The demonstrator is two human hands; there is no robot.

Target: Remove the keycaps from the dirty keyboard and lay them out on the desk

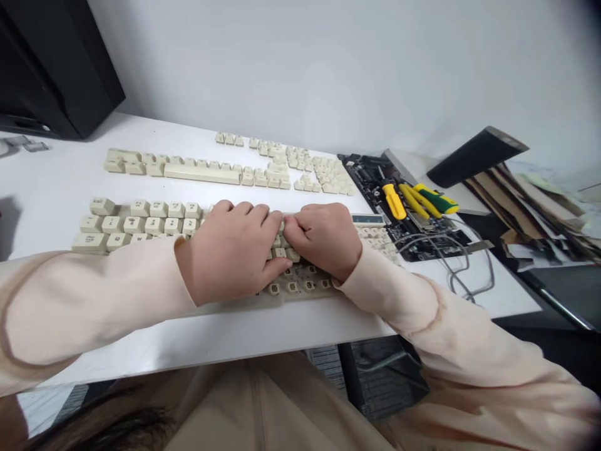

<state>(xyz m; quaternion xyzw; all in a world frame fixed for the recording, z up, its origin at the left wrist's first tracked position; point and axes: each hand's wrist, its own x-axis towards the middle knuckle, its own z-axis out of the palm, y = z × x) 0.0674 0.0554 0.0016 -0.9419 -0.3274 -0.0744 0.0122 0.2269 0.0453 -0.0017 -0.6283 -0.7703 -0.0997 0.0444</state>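
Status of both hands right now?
Left hand: fingers curled down on beige keycaps; cannot tell if gripping.
Right hand: fingers curled down on the same keycaps; cannot tell if gripping.

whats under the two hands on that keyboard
Under the left hand and right hand lies a keyboard base carrying cream keycaps. The keycaps directly beneath the palms are covered, so they cannot be seen.

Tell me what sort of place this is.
Probably a small electronics repair desk. Loose cream keycaps lie in rows on the white desk, screwdrivers rest on a bare circuit board, and a partly stripped keyboard sits at the front edge.
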